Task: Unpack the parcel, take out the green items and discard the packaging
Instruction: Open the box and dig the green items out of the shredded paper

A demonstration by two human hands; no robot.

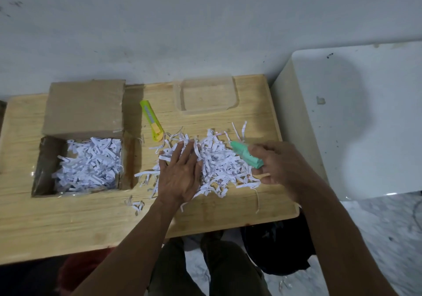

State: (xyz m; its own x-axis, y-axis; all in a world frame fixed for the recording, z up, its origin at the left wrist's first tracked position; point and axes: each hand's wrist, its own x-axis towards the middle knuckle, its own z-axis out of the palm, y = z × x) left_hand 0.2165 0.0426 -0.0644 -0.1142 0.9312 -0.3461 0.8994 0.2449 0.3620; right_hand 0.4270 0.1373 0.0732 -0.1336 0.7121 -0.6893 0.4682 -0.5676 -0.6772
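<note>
On the pale wooden table, seen from the head camera, an open brown cardboard box sits at about nine o'clock, its flap folded back toward the wall and its glossy taped walls holding a loose bed of white shredded paper. At the centre of the table a second heap of the same thin, crinkled strips, the spilled paper pile, spreads across the grain, with stray curls scattered toward six o'clock. The left hand lies flat on the pile's nine o'clock edge, palm down, fingers spread and gripping nothing. The right hand, at three o'clock of the pile, is closed around a mint-green item: a smooth, matte, slender body with a rounded tip pointing toward ten o'clock and a blunt squared end by the palm, raised just over the paper; what it is exactly cannot be told. At twelve o'clock of the pile a clear, shallow, round-cornered plastic tray stands near the table's far edge. Between tray and box lies a yellow-green utility knife with an orange slider, its lower end touching the strips. A white, smooth-topped cabinet stands at three o'clock beside the table.
</note>
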